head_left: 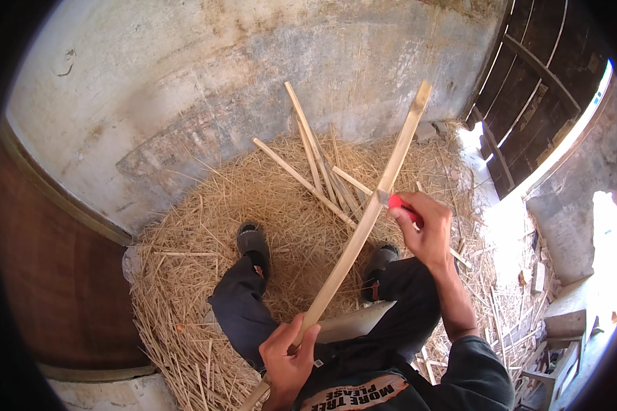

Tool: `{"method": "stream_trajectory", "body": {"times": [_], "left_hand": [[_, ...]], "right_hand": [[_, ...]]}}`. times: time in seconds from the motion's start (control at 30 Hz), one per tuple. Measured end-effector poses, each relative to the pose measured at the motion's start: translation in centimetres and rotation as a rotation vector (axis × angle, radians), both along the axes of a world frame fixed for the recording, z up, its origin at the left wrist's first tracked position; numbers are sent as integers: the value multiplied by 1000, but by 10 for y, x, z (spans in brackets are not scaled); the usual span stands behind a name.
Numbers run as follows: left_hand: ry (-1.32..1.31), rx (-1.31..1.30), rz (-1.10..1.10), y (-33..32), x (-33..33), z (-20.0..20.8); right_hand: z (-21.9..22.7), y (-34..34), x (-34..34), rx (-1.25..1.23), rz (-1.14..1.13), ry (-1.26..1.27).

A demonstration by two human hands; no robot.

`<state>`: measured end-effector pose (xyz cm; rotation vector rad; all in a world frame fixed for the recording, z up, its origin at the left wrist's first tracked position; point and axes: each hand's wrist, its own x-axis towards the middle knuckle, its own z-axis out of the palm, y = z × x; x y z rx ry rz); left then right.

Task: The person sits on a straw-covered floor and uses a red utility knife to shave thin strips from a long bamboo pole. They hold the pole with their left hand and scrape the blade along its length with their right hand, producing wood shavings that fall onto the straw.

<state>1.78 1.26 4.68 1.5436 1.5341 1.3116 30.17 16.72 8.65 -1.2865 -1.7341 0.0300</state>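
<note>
A long, pale bamboo strip (349, 257) slants from my lap up and away to the right. Near its lower end my left hand (288, 353) is closed around it, with the tail passing under the palm. My right hand (426, 222) grips the red handle of a knife (406, 207). The knife's short blade lies against the strip's right edge, around the middle of its length. Most of the handle is hidden by my fingers.
Several cut strips (301, 176) lean and lie beyond my feet. Straw-like shavings (185, 274) cover the floor. A stained wall (206, 89) stands ahead, a brown door panel (62, 274) at left, dark wooden boards (538, 75) at the far right.
</note>
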Motion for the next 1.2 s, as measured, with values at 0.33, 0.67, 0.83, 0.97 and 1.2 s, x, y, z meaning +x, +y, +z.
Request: {"method": "stream_trajectory", "body": {"times": [0.33, 0.67, 0.83, 0.97, 1.2], "left_hand": [[-65, -119, 0, -12, -8, -6], [-95, -281, -32, -32, -17, -14], [-204, -390, -85, -35, -33, -34], [-274, -396, -85, -32, -42, -41], [-150, -351, -86, -17, -42, -29]], "right_hand": [[-5, 36, 26, -43, -11, -39], [-11, 75, 56, 13, -119, -54], [-13, 73, 50, -14, -97, -4], [-8, 71, 63, -496, 273, 574], [-10, 50, 49, -599, 602, 1292]]}}
